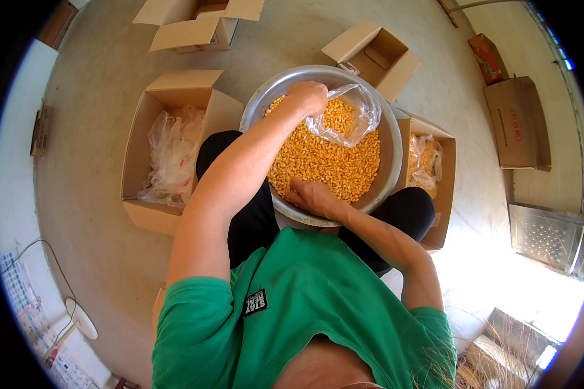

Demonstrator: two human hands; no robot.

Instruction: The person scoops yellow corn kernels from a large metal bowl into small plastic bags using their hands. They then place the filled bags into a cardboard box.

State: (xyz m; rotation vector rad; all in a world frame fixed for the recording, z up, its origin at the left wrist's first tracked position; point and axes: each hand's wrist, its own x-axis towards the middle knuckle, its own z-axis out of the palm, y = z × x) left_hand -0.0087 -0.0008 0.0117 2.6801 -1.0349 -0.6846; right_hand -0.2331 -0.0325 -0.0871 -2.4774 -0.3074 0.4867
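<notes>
A wide metal basin [394, 146] full of loose yellow corn kernels [321, 160] stands between my knees. At its far side my left hand [309, 98] grips the rim of a clear plastic bag [353, 133]. The bag's mouth gapes over the basin, and kernels show inside or through the film. Close to the basin's near side, my right hand [316, 197] reaches into the corn. Its fingers are bent and partly sunk among the kernels, so what they hold is hidden.
Left of the basin, an open cardboard box [136, 146] holds crumpled clear bags [173, 155]. On the right, another box [445, 194] contains corn-filled bags [424, 163]. Further open cartons [394, 73] [185, 36] lie ahead. Cartons [518, 124] line the right wall.
</notes>
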